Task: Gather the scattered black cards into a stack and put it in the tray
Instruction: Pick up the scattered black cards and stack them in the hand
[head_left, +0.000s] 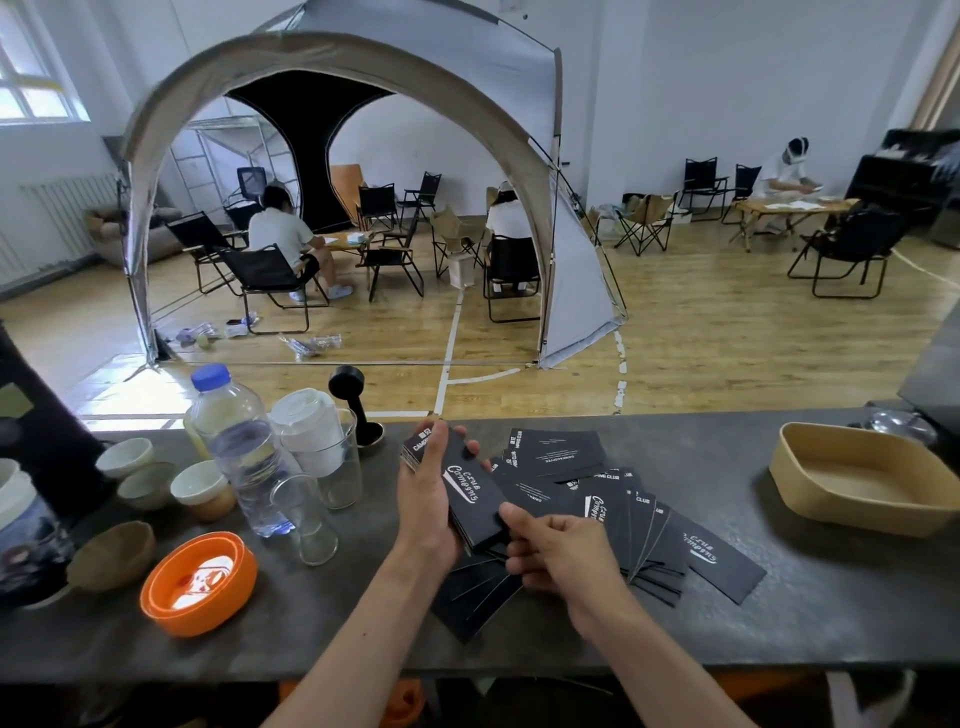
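Tray (810, 499) bare; cards (597, 499) beside it

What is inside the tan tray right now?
The tan tray shows only its bare floor, no cards; its near wall hides the front strip of that floor.

water bottle (236, 441) | glass (306, 519) | orange lid (200, 582) | cups (200, 491) | tent (332, 171)

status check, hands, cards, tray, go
Left hand grips partial stack; right hand pinches its near end. Loose cards still fanned on counter. Tray holds no cards, path unobstructed.
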